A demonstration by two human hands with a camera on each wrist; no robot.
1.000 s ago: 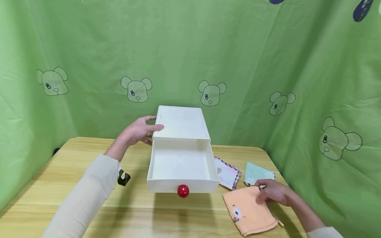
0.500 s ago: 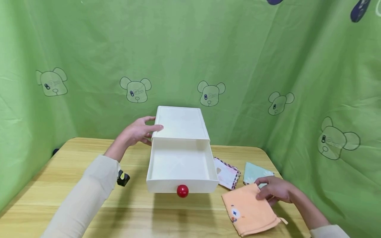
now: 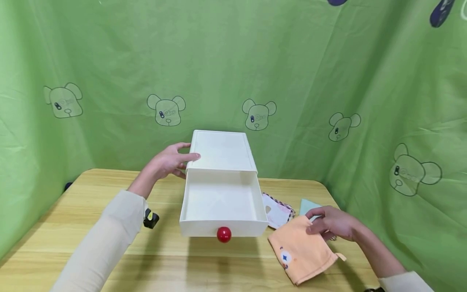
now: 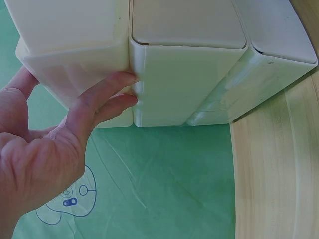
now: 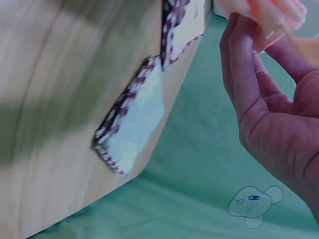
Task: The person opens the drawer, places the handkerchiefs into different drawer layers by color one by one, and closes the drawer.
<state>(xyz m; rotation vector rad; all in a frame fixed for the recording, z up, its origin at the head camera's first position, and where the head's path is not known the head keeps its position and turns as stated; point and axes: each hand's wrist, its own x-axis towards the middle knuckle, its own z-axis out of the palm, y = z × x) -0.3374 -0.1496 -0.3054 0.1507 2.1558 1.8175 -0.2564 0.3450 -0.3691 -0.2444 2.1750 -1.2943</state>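
My left hand [image 3: 169, 160] holds a white plastic drawer cabinet [image 3: 224, 150] at its upper left side, thumb on top. In the left wrist view, its fingertips rest at the seam between two stacked sections [image 4: 184, 84]. The top drawer [image 3: 198, 228] is pulled out, bare inside, with a round red knob [image 3: 224, 234] on its front. My right hand [image 3: 333, 223] pinches a folded orange towel [image 3: 297, 247] by its upper edge. The towel has an embroidered bear face and a hanging loop, and it slants down from the fingers.
A white folded cloth [image 3: 277, 211] with a checked border lies right of the cabinet. Beside it is a mint-green one [image 5: 137, 122], partly behind my right hand in the head view. A black object [image 3: 151, 219] shows by my left sleeve. Green curtain surrounds the wooden table [image 3: 120, 259].
My right hand has raised the orange towel and moved it slightly left, so it now covers more of the mint cloth. The left hand and the drawer stay where they were.
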